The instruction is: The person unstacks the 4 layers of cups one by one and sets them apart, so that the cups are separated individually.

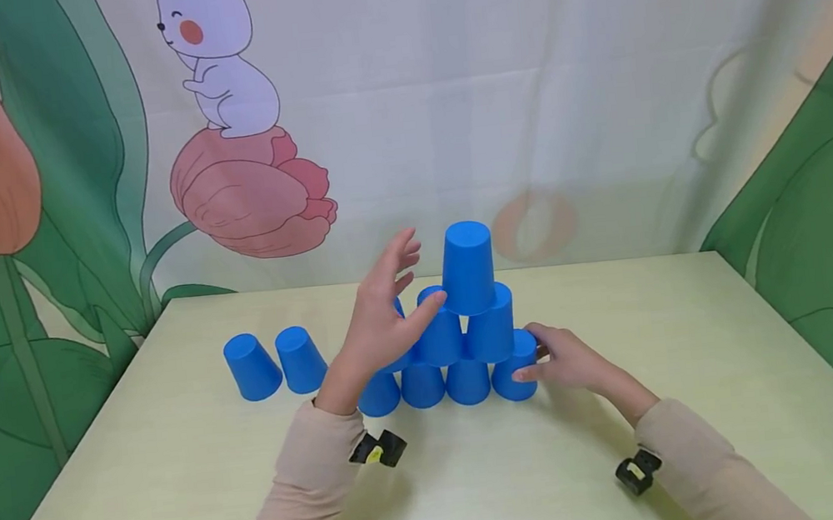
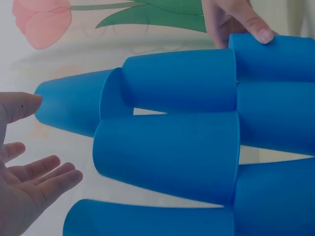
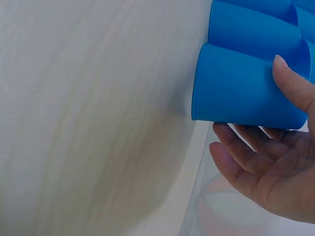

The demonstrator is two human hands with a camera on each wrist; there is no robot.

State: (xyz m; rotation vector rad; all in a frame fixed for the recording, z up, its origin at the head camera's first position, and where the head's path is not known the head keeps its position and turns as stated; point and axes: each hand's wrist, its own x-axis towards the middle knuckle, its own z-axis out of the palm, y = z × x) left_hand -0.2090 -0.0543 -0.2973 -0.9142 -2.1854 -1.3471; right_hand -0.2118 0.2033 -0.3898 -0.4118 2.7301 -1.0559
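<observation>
Upside-down blue cups stand in a stepped stack, several along the bottom and three above them. A single top cup (image 1: 467,268) straddles two cups of the middle row. My left hand (image 1: 382,309) is beside the stack's upper left, fingers spread and holding nothing. Its thumb (image 2: 22,105) overlaps the end of the top cup in the left wrist view. My right hand (image 1: 565,356) holds the bottom row's right-end cup (image 3: 246,88), thumb on its near side and fingers against its outer side. Part of the stack's left is hidden behind my left hand.
Two more upside-down blue cups, one (image 1: 254,368) farther left and one (image 1: 301,360) nearer the stack, stand on the pale wooden table (image 1: 182,483). Behind the table's far edge hangs a printed curtain (image 1: 598,108).
</observation>
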